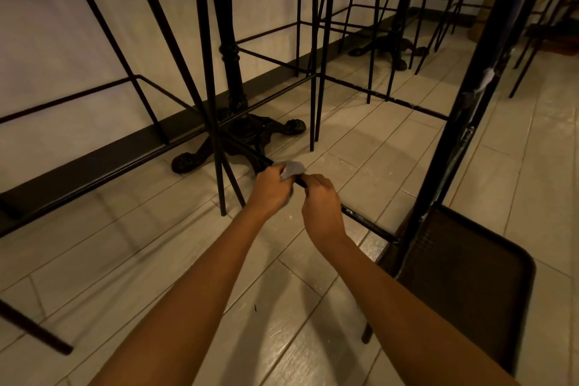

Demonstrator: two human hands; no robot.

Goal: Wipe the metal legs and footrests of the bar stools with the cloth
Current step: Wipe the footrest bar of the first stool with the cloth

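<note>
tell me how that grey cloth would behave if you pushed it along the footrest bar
The grey cloth looks soft and floppy: it is bunched in the left hand around the footrest bar. It probably slides readily on the smooth metal, and would likely slump if released.

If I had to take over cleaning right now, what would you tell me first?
Left hand: closed on the grey cloth, which is pressed on the low black footrest bar.
Right hand: gripping the same bar just beside the cloth.
The bar runs from near the table base to the thick stool leg on the right.
Done: can't tell how much has been wiped. White smudges still show on the bar near its right end and on that leg.
Left: likely the rest of this bar, that leg, then the other stools behind.
</note>
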